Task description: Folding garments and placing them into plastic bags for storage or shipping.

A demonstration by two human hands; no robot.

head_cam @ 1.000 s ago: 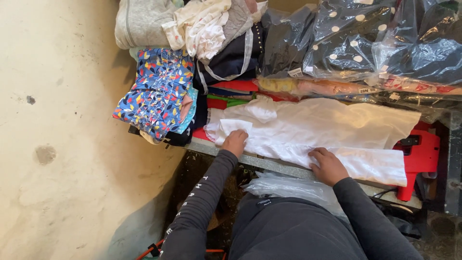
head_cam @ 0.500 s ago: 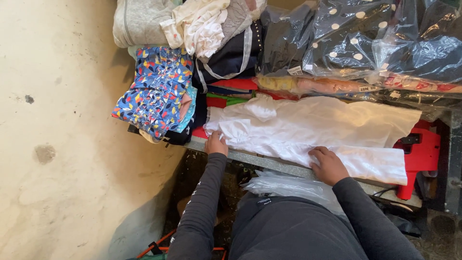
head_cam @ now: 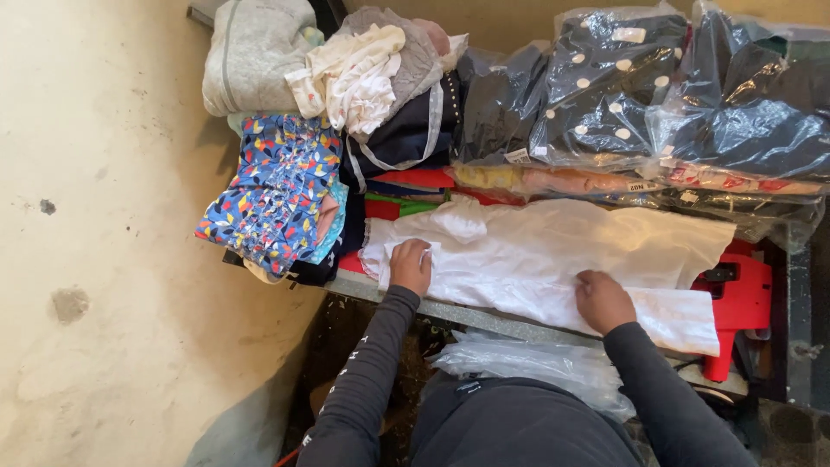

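— So, where is the white garment [head_cam: 553, 259] lying?

— It is lying flat along the near edge of the metal table [head_cam: 484, 316], its long axis running from about nine o'clock to three o'clock across the person's front, slightly dropping toward four o'clock at the far end.

— And what are the hands doing?

— The left hand [head_cam: 410, 266] is pressing on the nine o'clock end, fingers curled into the cloth there; whether it is pinching a fold or only pushing down cannot be told. The right hand [head_cam: 603, 301] is resting palm-down and loose on the near hem, toward four o'clock of the garment's middle, gripping nothing.

— Which hand is sitting nearer an end?

— The left one is right at its end. The right hand is lying well short of the three o'clock end, which is draping over a red plastic object [head_cam: 739, 294].

— What is surrounding them?

— A patterned blue garment [head_cam: 277, 195] is hanging at ten o'clock of the left hand, bagged dark clothes [head_cam: 640, 95] are stacking up at twelve, and a clear plastic bag [head_cam: 536, 367] is lying at six.
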